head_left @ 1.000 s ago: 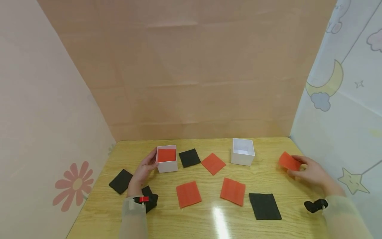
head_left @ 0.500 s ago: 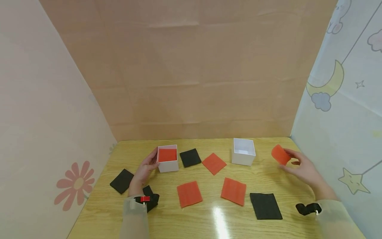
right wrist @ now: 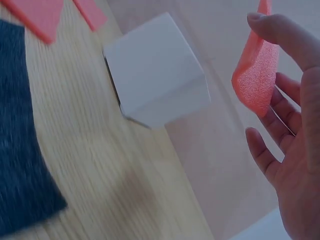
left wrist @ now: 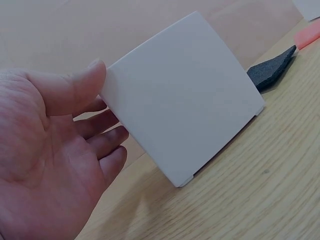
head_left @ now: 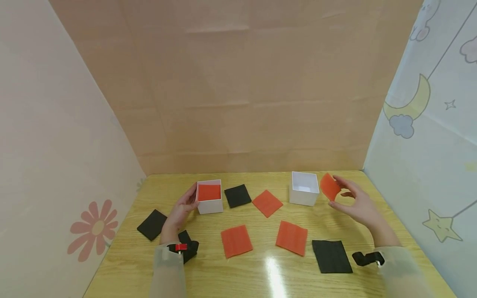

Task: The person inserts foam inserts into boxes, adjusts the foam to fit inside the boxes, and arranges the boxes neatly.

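My right hand [head_left: 354, 203] pinches an orange foam square [head_left: 329, 186] in the air just right of an empty white box [head_left: 304, 189]; the right wrist view shows the foam square [right wrist: 256, 75] between thumb and fingers beside that box [right wrist: 155, 80]. My left hand [head_left: 182, 209] holds the left side of a second white box [head_left: 209, 197] that has an orange square inside. In the left wrist view the thumb [left wrist: 75, 87] and fingers grip that box's wall [left wrist: 185, 100].
On the wooden table [head_left: 261, 273] lie orange squares [head_left: 266, 203] [head_left: 236, 241] [head_left: 291, 237] and black squares [head_left: 237, 195] [head_left: 151, 224] [head_left: 331, 256]. Another black piece [head_left: 188, 244] sits by my left wrist. Paper walls close in the back and both sides.
My right hand lifted the orange square from the table's right side and carried it left and up, to beside the empty white box. The left hand stayed on its box.
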### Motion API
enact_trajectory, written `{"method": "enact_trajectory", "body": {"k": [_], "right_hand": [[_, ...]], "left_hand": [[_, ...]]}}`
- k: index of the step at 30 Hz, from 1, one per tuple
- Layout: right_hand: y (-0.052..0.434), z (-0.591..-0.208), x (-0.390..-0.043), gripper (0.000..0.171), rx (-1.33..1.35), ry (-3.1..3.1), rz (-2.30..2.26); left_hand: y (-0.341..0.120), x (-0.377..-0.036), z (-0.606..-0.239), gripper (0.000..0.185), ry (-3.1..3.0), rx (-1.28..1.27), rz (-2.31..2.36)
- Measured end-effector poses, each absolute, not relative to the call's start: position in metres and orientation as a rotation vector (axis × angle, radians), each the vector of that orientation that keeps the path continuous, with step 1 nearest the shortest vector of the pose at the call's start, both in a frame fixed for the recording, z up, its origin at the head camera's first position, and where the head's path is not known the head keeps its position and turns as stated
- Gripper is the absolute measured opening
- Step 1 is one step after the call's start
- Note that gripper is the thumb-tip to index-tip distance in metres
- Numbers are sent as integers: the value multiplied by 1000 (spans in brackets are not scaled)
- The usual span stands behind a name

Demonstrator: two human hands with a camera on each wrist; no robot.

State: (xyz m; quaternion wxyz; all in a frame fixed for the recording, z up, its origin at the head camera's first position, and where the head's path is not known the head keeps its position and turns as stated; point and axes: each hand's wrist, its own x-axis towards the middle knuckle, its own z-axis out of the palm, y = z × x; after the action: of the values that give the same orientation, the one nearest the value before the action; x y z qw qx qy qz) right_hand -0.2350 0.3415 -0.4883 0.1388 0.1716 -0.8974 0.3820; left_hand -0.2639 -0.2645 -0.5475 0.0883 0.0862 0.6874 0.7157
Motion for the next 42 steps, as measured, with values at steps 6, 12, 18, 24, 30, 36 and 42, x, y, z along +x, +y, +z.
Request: {"method": "enact_trajectory", "body": {"k": [6,12,18,24,30,36,42], "right_hand": [[314,-481,-238,87,596,-2516,1191],[286,-481,-246,86,691,-2472,1219],[253,-480,-257,90,809,-2473,1289],[212,-478,-267,87,1009,-2525,1230],[166,-477,-277,88,1091,-2685,1193],[120,-470,-293,87,1134,-2827,993],[79,-463,-306,86,1197,-2893,763]], "left_hand": [[-265,-264,-546,75,2063,259,2116],[-264,-265,-546,75,2061,257,2117],[-262,-268,-544,75,2068,311,2119],[-261,-269,-542,74,2077,277,2121],[-259,-267,-542,74,2060,279,2152],[-259,-268,-545,76,2039,300,2183],[-259,-266,-547,76,2056,265,2169]]}}
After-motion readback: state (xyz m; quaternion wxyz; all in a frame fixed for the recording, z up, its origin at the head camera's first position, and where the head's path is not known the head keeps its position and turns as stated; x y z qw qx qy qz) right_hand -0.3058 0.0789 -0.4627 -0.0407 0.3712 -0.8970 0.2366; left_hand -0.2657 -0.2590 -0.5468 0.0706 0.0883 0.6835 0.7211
